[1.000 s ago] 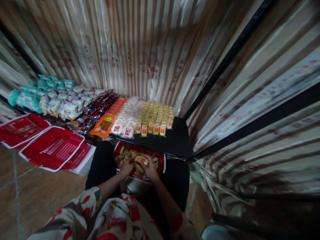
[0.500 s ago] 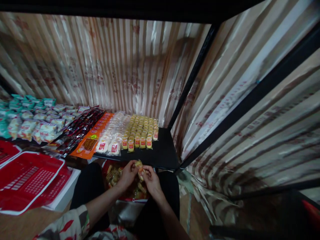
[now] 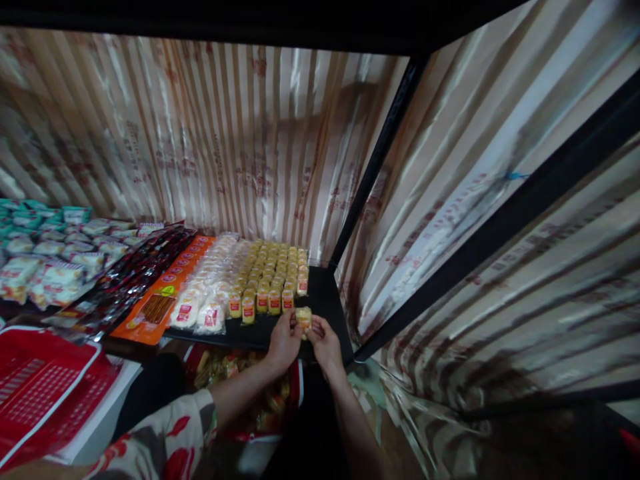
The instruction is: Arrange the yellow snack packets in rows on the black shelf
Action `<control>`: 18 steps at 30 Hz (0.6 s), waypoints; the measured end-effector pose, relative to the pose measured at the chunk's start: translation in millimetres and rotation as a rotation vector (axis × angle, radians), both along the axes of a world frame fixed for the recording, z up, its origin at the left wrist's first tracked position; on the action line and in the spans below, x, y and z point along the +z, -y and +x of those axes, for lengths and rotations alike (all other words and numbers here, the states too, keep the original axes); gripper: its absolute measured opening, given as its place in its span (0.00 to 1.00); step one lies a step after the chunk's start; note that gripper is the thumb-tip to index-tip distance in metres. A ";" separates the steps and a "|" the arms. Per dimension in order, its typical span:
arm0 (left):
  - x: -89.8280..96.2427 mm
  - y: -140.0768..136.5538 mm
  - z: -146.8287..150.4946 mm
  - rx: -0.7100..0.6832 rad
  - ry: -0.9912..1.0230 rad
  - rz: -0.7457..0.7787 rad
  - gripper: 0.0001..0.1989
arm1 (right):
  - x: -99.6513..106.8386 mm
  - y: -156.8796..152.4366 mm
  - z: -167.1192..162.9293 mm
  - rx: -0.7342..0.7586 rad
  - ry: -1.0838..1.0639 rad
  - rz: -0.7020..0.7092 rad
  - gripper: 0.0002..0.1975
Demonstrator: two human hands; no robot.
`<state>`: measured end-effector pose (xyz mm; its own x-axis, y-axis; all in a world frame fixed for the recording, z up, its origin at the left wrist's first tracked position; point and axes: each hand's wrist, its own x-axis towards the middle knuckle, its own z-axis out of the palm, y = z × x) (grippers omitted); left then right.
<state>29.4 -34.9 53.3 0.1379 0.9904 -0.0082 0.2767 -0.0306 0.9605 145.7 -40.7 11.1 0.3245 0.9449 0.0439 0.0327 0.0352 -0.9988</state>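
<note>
Between my two hands is a small yellow wrapped snack cake (image 3: 303,318), held upright over the front of the black shelf (image 3: 327,303). My left hand (image 3: 286,341) pinches its left side with closed fingers. On the opposite side, my right hand (image 3: 325,345) grips it in the same way. Just beyond stand rows of similar yellow wrapped cakes (image 3: 274,300), with red labels facing me. Below my forearms, a red basket (image 3: 301,383) holds many more loose wrapped pieces, partly hidden by my left arm.
White wrapped cakes (image 3: 210,317), an orange packet (image 3: 145,313), dark shiny packets (image 3: 120,280) and white-and-orange bags (image 3: 57,280) line the shelf leftward. Another red basket (image 3: 45,380) is at lower left. A black post (image 3: 373,167) rises at the shelf's right corner, before striped curtains (image 3: 240,133).
Both hands have lifted the yellow cake from above the basket, forward and right, to over the shelf. The cake now stands upright between the fingers. The view has shifted slightly.
</note>
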 end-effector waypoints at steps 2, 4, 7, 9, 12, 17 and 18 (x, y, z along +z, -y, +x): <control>-3.0 -2.5 10.8 0.022 -0.013 0.009 0.20 | -4.2 -13.5 7.4 -0.049 0.054 0.002 0.16; -5.0 -5.8 19.9 0.050 -0.056 -0.004 0.21 | -8.1 -27.7 12.9 -0.093 0.113 0.003 0.15; -3.4 -13.4 29.9 0.020 -0.107 -0.045 0.23 | -12.7 -49.0 17.8 -0.125 0.164 0.008 0.15; -0.9 -20.1 34.5 -0.030 -0.117 -0.089 0.24 | -14.7 -61.9 19.4 -0.139 0.186 0.008 0.15; -0.3 -31.3 39.9 -0.063 -0.107 -0.139 0.24 | -15.9 -77.8 20.6 -0.148 0.230 0.006 0.16; -10.7 -49.7 49.9 -0.061 -0.102 -0.117 0.24 | -13.4 -93.1 20.5 -0.144 0.312 -0.035 0.18; -12.6 -53.0 52.4 -0.059 -0.104 -0.103 0.24 | -13.0 -94.6 20.3 -0.139 0.332 -0.043 0.18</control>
